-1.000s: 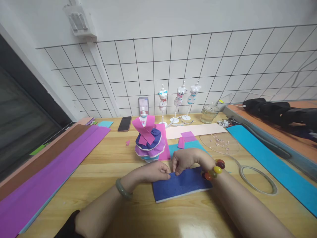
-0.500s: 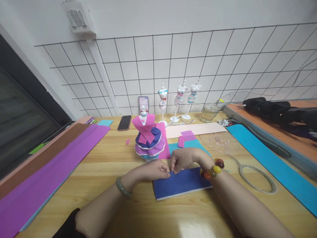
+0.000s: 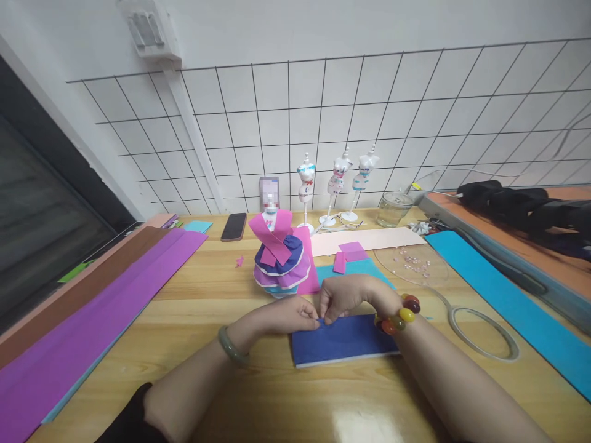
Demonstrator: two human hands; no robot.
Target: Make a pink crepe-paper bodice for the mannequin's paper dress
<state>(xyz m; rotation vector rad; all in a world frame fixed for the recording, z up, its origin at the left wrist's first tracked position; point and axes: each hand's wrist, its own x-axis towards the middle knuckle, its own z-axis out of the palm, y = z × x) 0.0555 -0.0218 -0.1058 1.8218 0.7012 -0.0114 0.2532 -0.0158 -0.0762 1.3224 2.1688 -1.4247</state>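
A dark blue folded sheet point(image 3: 344, 344) with a white lower edge lies flat on the wooden table. My left hand point(image 3: 298, 312) pinches its upper edge near the left corner. Right beside it, my right hand point(image 3: 342, 296) is closed with its fingertips pinching the same edge. Just behind my hands stands a small dress form point(image 3: 279, 258) in a tiered blue, purple and teal skirt, with crossed pink strips on its chest. Pink and teal sheets point(image 3: 376, 272) lie behind my right hand.
Long purple point(image 3: 115, 295) and brown point(image 3: 92, 274) sheets run along the left. Three bare mannequins point(image 3: 306, 184), a glass jar point(image 3: 394, 209) and a phone point(image 3: 233, 227) stand or lie at the back. A magnifier ring point(image 3: 484, 333), gems and a blue strip point(image 3: 508, 295) are on the right.
The view has shifted slightly. The blue sheet's lower edge has moved up a little toward my hands, which keep pinching its upper edge.
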